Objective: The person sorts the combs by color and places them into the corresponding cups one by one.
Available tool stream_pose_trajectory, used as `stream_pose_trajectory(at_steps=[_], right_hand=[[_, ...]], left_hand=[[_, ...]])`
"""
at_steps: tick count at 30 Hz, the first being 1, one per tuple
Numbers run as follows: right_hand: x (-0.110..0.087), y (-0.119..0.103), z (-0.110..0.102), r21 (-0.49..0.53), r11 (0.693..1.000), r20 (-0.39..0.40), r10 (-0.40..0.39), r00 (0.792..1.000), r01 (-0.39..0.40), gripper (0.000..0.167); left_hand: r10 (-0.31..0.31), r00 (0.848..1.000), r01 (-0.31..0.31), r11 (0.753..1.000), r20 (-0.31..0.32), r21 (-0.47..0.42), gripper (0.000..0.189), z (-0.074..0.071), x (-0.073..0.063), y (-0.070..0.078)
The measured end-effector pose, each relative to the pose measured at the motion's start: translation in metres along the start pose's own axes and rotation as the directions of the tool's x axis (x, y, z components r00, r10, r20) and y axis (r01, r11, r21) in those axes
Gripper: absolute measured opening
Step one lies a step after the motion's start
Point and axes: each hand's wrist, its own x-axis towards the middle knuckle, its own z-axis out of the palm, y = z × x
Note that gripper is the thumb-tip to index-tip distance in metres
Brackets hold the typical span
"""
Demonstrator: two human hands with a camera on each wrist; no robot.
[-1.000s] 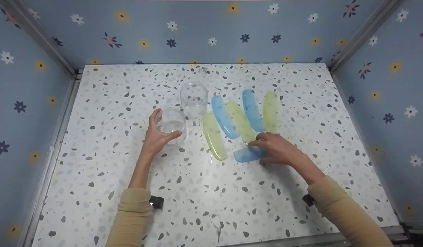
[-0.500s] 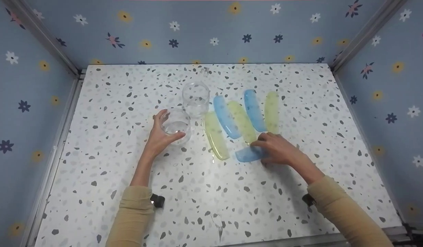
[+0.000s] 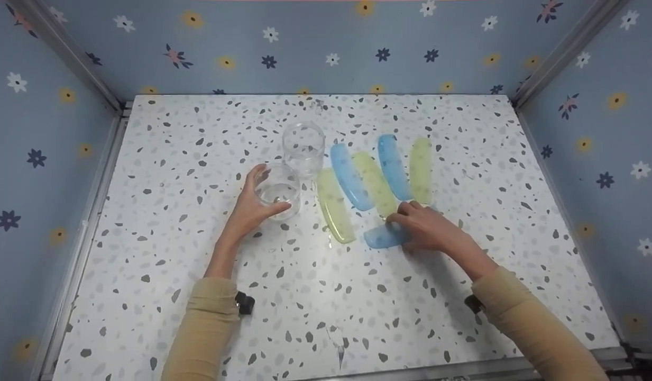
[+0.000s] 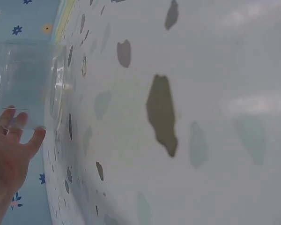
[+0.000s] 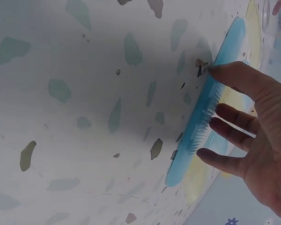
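My left hand [image 3: 250, 209] grips a clear plastic cup [image 3: 279, 185] round its side, thumb in front and fingers behind. In the left wrist view the same cup [image 4: 25, 79] stands upright at the table surface; whether it touches is unclear. A second clear cup [image 3: 303, 145] is just behind it. My right hand [image 3: 430, 230] holds a blue comb [image 3: 379, 237] between thumb and fingers, low over the table. The right wrist view has the thumb at the spine of this comb [image 5: 192, 126] and the fingertips by its teeth. The hand covers part of it in the head view.
Between the cups and the right hand lie a left yellow comb [image 3: 333, 206], a blue comb [image 3: 352, 177], a middle yellow comb [image 3: 376, 182], another blue comb [image 3: 394, 166] and a far-right yellow comb [image 3: 421, 169]. Flowered panels [image 3: 326, 47] enclose the speckled table [image 3: 304, 328].
My left hand has moved the cup a little to the right, closer to the second cup. The right hand stays at the blue comb. The head view has shifted slightly.
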Motion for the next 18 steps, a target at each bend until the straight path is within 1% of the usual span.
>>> stream_pose_trajectory(at_steps=[4,7,14,18], right_hand=[[0.002,-0.003,-0.003,-0.035,0.999,0.036,0.008,0.999,-0.006,0.063],[0.004,-0.005,-0.003,-0.05,0.999,0.063,0.019,0.998,-0.016,0.064],[0.008,-0.007,-0.001,-0.065,0.998,0.077,0.025,0.997,-0.02,0.068],[0.009,-0.008,0.0,-0.061,0.998,0.071,0.03,0.997,-0.025,0.073]], left_hand=[[0.005,0.999,-0.004,1.0,0.032,-0.008,0.119,0.002,0.005,0.003],[0.017,0.999,-0.016,1.0,0.045,-0.021,0.119,0.003,0.008,0.002],[0.042,0.998,-0.04,0.998,0.045,-0.044,0.116,0.003,0.009,-0.007],[0.057,0.998,-0.056,0.998,0.03,-0.04,0.113,0.002,0.007,-0.01]])
